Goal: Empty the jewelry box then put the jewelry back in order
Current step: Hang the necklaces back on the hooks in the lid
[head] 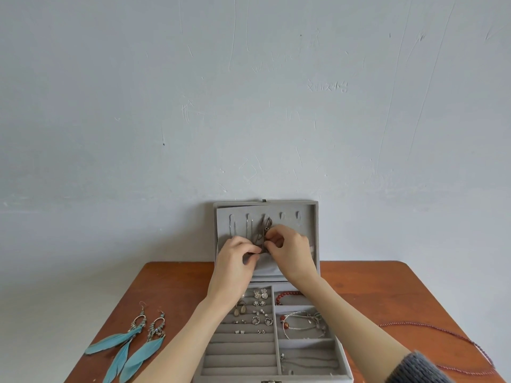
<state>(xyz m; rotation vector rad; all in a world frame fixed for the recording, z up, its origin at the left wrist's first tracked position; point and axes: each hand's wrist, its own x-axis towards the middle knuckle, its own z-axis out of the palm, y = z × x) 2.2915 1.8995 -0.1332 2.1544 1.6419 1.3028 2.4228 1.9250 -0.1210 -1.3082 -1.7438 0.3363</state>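
At lower centre, the grey jewelry box [290,352] stood open on the table [177,283]. Both hands, the left hand [235,261] and right hand [293,250], met at its lid, pinching a necklace [262,230] hanging from a hook, probably to hang or unhook it. Feather earrings [130,346] lay at lower left.

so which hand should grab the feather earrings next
Left. The feather earrings lie on the table's left side, nearer the left hand; the right hand would have to cross over the box.

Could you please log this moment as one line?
both hands pinch necklace at lid hooks | feather earrings on table
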